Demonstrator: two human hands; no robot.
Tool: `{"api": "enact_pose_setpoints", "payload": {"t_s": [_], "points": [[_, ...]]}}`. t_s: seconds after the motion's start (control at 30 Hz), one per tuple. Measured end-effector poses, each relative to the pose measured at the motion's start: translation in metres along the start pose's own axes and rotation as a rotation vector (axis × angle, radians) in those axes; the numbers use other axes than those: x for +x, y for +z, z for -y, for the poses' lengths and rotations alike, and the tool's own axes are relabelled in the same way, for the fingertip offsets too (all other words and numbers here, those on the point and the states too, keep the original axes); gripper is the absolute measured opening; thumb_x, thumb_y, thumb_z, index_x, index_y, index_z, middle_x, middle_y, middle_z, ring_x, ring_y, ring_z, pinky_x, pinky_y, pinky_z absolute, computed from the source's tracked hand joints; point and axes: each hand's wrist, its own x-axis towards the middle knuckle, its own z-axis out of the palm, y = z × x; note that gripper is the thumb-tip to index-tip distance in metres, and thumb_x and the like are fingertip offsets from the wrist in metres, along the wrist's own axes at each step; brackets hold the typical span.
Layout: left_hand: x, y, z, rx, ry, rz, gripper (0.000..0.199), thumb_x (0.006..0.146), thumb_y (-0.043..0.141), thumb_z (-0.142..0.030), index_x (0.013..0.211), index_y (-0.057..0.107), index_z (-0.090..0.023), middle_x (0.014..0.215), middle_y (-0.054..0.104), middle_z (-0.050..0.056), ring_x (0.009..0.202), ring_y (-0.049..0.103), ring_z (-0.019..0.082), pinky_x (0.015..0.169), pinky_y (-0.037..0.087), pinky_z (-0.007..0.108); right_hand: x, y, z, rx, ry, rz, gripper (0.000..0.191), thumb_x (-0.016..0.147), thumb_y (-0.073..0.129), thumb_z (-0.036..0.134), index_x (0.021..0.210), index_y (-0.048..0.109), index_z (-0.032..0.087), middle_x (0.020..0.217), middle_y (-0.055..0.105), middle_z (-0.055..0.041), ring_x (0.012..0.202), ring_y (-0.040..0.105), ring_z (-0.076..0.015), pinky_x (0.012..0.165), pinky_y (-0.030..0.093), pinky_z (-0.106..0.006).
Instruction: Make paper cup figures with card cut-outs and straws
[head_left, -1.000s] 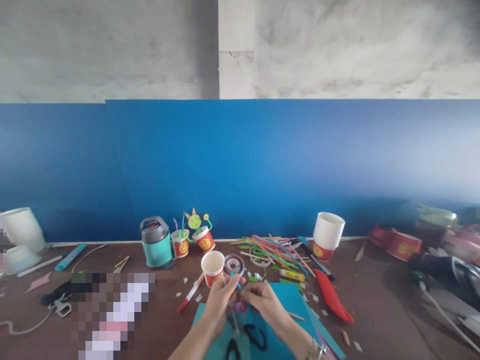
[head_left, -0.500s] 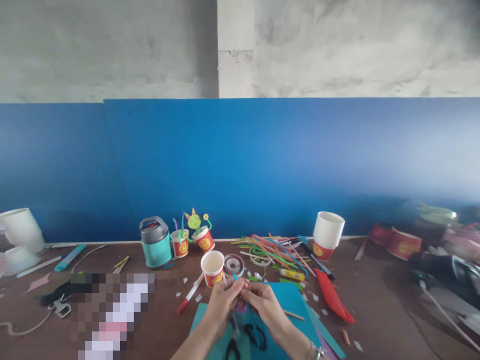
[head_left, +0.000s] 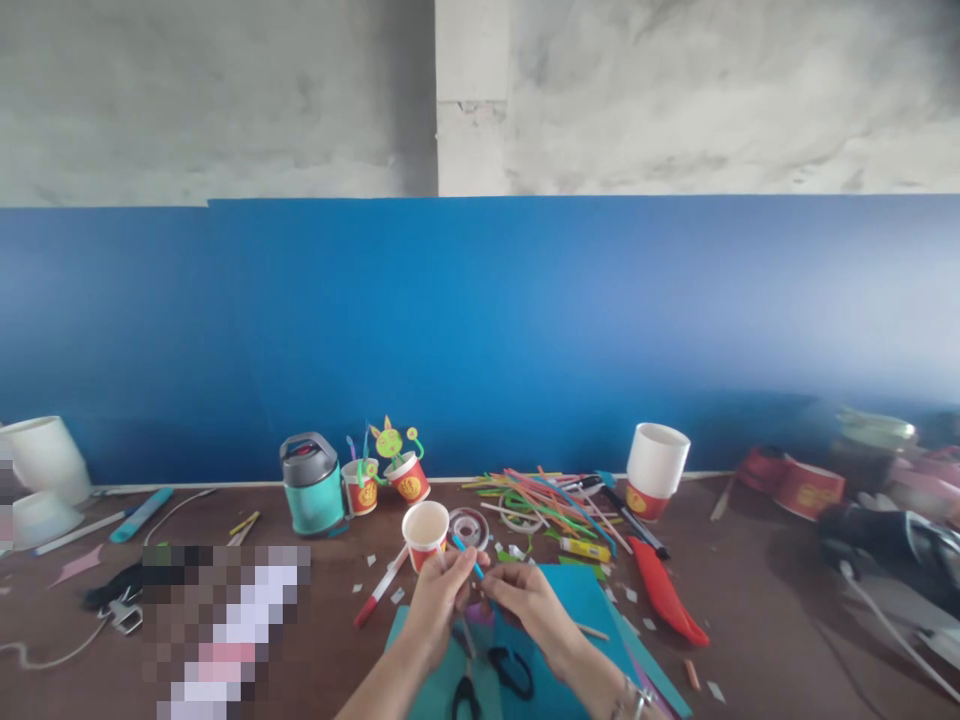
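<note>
Just above the blue and teal paper sheets [head_left: 585,600], my two hands are close together. My left hand [head_left: 439,595] is closed in a pinch on a thin blue straw-like piece [head_left: 459,545], and a pale thin stick shows by its fingers. Thumb and fingers of my right hand [head_left: 525,600] are pinched on the lower end of the same blue piece. Beneath them lie scissors [head_left: 512,673] with dark handles, partly hidden. A red and white paper cup [head_left: 425,530] stands right behind my left hand, with a roll of clear tape [head_left: 468,528] beside it.
A pile of coloured thin strips [head_left: 551,505], a glue stick [head_left: 585,549] and a red pouch-like item [head_left: 667,595] lie on the right. Stacked cups [head_left: 657,470] stand behind. Decorated cups [head_left: 407,478], a teal container [head_left: 313,490] and a red marker [head_left: 379,590] are left.
My hands have drawn slightly apart, and more of the blue piece shows, slanting between them. The things on the table stay where they were.
</note>
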Motion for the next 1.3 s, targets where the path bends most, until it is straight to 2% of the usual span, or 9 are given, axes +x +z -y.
{"api": "enact_pose_setpoints", "payload": {"t_s": [0.1,0.27,0.5,0.67,0.77,0.9,1.03,1.3], "points": [[-0.002,0.003,-0.001,0.024,-0.007,-0.014,0.049,0.064,0.07,-0.058,0.073,0.068,-0.01,0.035,0.029,-0.01,0.036,0.023,0.003,0.04,0.027,0.019,-0.002,0.003,0.002,0.013,-0.01,-0.008,0.043,0.058,0.073,0.055,0.058,0.063,0.014,0.044,0.05,0.004,0.04,0.027,-0.0044,0.042,0.016,-0.023],[-0.007,0.01,-0.003,-0.032,-0.056,0.014,0.048,0.061,0.073,-0.058,0.072,0.066,-0.011,0.043,0.047,-0.004,0.037,0.04,0.006,0.042,0.037,0.021,-0.008,0.008,0.004,0.063,-0.016,-0.051,0.043,0.057,0.075,0.054,0.056,0.061,0.014,0.045,0.05,0.0037,0.043,0.03,-0.0054,0.044,0.018,-0.022],[-0.007,0.01,-0.001,-0.075,-0.014,0.053,0.043,0.064,0.075,-0.05,0.072,0.068,-0.009,0.051,0.054,-0.001,0.043,0.047,0.007,0.044,0.035,0.019,-0.006,0.009,-0.001,0.144,0.041,-0.068,0.043,0.057,0.077,0.053,0.055,0.06,0.013,0.047,0.05,0.0034,0.042,0.031,-0.0047,0.043,0.019,-0.021],[-0.009,0.013,-0.005,0.011,-0.026,0.031,0.045,0.064,0.073,-0.054,0.07,0.067,-0.009,0.046,0.053,-0.001,0.041,0.043,0.006,0.042,0.028,0.019,-0.007,0.009,-0.001,0.222,0.002,-0.034,0.043,0.059,0.076,0.052,0.054,0.06,0.013,0.049,0.053,0.002,0.046,0.04,-0.0067,0.047,0.028,-0.021],[-0.007,0.012,-0.006,0.033,-0.019,-0.018,0.048,0.063,0.072,-0.057,0.071,0.067,-0.01,0.043,0.051,-0.002,0.039,0.039,0.005,0.042,0.026,0.019,-0.006,0.006,0.0,0.18,0.029,-0.035,0.042,0.062,0.074,0.053,0.057,0.062,0.013,0.048,0.053,0.0026,0.041,0.033,-0.0042,0.041,0.02,-0.02],[-0.002,0.005,-0.005,0.017,0.058,-0.093,0.048,0.065,0.07,-0.058,0.073,0.067,-0.011,0.035,0.029,-0.01,0.037,0.025,0.003,0.042,0.02,0.019,0.0,-0.002,0.001,0.104,0.098,0.029,0.039,0.06,0.075,0.051,0.061,0.063,0.013,0.045,0.053,0.0035,0.036,0.029,-0.0034,0.037,0.014,-0.02],[-0.001,0.002,-0.004,0.04,0.051,-0.031,0.047,0.067,0.068,-0.058,0.074,0.068,-0.011,0.036,0.027,-0.011,0.039,0.02,0.003,0.044,0.018,0.02,0.005,-0.008,-0.001,0.086,0.1,0.029,0.036,0.06,0.074,0.048,0.062,0.063,0.014,0.046,0.056,0.0031,0.035,0.032,-0.0037,0.036,0.015,-0.02],[-0.002,0.005,-0.001,0.057,0.041,-0.029,0.047,0.062,0.072,-0.057,0.071,0.066,-0.011,0.037,0.028,-0.01,0.039,0.018,0.003,0.042,0.013,0.02,0.002,-0.004,-0.006,0.152,0.083,-0.032,0.037,0.058,0.077,0.048,0.063,0.064,0.014,0.047,0.056,0.0033,0.037,0.033,-0.0037,0.039,0.015,-0.021]]}}
